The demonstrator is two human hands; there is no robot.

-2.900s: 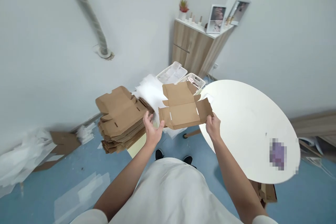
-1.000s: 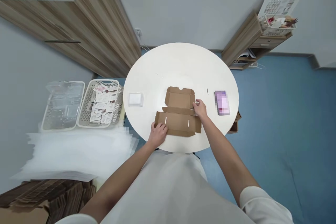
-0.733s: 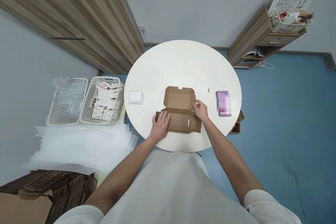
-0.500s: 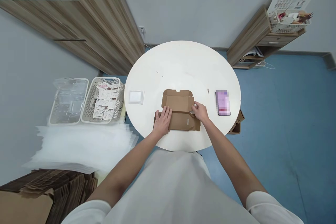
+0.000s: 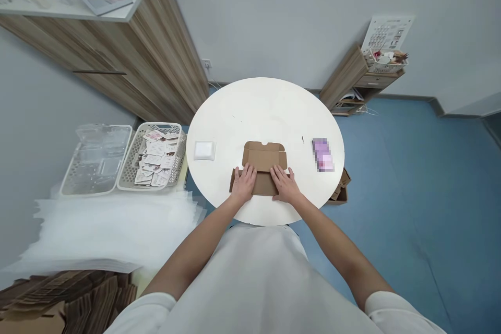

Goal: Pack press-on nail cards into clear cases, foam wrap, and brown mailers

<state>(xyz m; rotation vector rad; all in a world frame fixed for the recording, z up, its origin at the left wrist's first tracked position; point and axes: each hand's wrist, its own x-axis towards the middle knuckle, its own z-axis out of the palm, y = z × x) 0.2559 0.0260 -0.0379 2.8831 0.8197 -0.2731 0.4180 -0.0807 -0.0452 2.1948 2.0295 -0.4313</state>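
Observation:
A brown cardboard box lies unfolded near the front of the round white table, its notched lid panel spread away from me. My left hand rests open on the left of its near part, fingers pointing forward along the crease. On the right of that same part lies my right hand, also open, with fingertips at the crease and thumb out. Both hands cover some of the near panel and its side flaps. Left of the box is a small white packet in clear wrapping.
A blurred-out purple item lies at the table's right. On my left stand a basket of printed cards, a basket of clear plastic cases, white sheets and stacked brown cardboard. Below the table's right edge is a cardboard box.
My right hand has moved left and nearer, from the box's right corner flap onto its near panel, and lies flat there. My left hand stays put. The view has shifted slightly.

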